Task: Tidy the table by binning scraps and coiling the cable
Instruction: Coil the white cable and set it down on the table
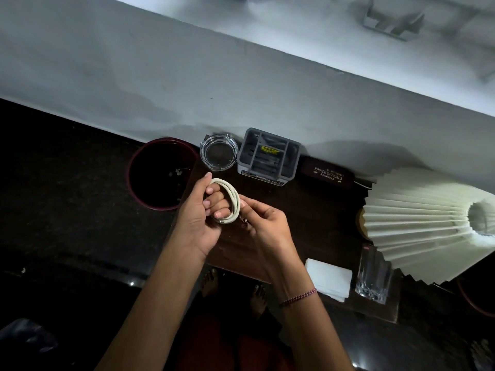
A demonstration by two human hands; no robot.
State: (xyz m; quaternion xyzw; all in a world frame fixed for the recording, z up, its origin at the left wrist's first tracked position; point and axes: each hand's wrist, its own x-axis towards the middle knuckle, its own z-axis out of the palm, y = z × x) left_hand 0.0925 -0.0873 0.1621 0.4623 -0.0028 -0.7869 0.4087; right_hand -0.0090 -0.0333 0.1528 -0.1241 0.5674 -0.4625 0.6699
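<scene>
Tabletop (308, 218) runs from frame centre to lower right, bin (130, 180) just left of it. Left hand (197, 220) grip closed: fingers curled through the coiled white cable (233, 197) at frame centre, oval's long axis upper left to lower right. Right hand (263, 222) meets the coil's right edge, fingers curled, apparently pinching the loose end, so it's nearer for the final tuck.

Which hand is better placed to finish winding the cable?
Right, probably. The left hand serves as the spool: the cable loops round its fingers. The right hand sits beside the coil and seems to pinch its edge.
</scene>
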